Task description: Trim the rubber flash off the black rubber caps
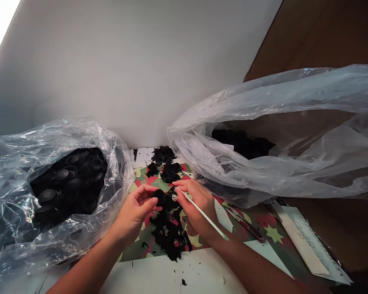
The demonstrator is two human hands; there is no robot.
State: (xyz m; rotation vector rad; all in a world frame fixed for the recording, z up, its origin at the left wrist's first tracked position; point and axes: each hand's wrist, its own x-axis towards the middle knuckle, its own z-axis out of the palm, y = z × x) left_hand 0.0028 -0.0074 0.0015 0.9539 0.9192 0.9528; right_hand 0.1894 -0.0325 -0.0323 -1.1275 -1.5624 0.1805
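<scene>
Between the thumb and fingers of my left hand (134, 212) is a small round black part (159, 198), held up over the work surface. My right hand (199, 206) grips a thin, pale, stick-like tool (207, 216) like a pen. Its tip lies near my fingertips, close to the black part; I cannot tell whether they touch. Below and between both hands lies a heap of black scraps (170, 239), thin and ragged. Another clump of black pieces (171, 172) sits just beyond my hands.
On the left, a clear plastic bag (116, 163) gapes around many black round parts (69, 175). A larger plastic bag (199, 143) at right holds dark pieces. Scissors-like metal tools (248, 226) lie on the patterned sheet (199, 241). Cardboard (319, 36) rises at right.
</scene>
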